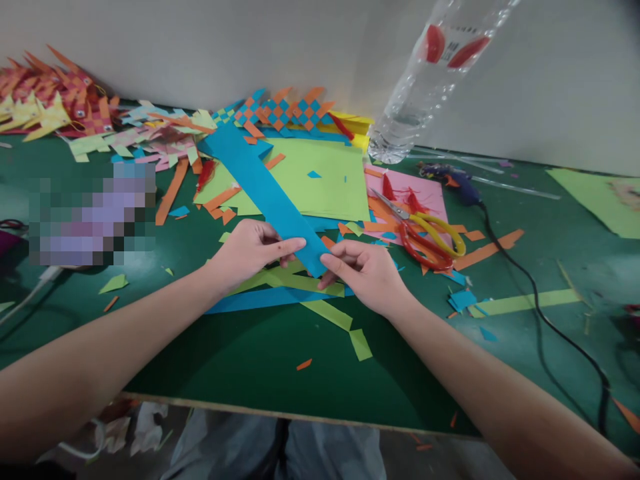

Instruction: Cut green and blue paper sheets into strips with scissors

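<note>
A long blue paper strip slants up and away to the left, held above the table by both hands. My left hand pinches it from the left side, thumb on top. At the strip's near end, my right hand grips the right corner between thumb and fingers. Beneath the hands lie green paper strips and another blue strip. Behind the held strip rests a stack of light green paper sheets. Scissors with one red and one yellow handle lie to the right of my right hand.
A tilted-looking water bottle stands at the back. Woven paper fish line the wall, with red ones at far left. A glue gun trails a black cord rightward. A blurred-out phone-like object with a cable lies left.
</note>
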The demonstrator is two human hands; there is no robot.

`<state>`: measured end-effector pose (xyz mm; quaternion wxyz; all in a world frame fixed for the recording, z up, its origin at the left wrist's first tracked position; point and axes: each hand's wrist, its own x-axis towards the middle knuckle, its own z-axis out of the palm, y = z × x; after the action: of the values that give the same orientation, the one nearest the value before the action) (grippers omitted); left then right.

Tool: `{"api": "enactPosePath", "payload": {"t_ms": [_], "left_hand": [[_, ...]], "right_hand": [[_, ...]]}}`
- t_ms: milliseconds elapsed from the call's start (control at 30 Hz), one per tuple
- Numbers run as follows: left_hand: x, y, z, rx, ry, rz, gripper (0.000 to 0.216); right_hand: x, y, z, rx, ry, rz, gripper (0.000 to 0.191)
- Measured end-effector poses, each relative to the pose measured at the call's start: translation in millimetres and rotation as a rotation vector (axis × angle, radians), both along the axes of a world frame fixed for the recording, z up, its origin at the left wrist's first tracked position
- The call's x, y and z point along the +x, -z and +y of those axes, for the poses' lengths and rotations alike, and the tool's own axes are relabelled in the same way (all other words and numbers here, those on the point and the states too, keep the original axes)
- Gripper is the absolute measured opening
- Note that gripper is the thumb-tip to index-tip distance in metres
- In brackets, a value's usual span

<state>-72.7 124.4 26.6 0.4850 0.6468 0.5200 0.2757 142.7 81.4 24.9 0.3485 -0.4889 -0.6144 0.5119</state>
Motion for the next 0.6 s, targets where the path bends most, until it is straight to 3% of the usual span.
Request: {"api": "enactPosePath", "payload": {"t_ms": [267,433,600], "left_hand": [[0.7,-5.8,-5.1,0.037,0.12,0.002,0.04],[2.1,-5.6,-6.8,0.009,0.213,-0.063,0.032],[2.8,-5.8,-6.6,-0.054,0.249,-0.136,0.026]], "right_hand": [[-2.6,2.8,-2.6,0.106,0.043,-0.027,0.019],[-1.9,3.9,-2.2,0.223,0.014,-0.114,0.02],[-1.5,2.2,-3.9,0.23,0.02,-0.087,0.02]]}}
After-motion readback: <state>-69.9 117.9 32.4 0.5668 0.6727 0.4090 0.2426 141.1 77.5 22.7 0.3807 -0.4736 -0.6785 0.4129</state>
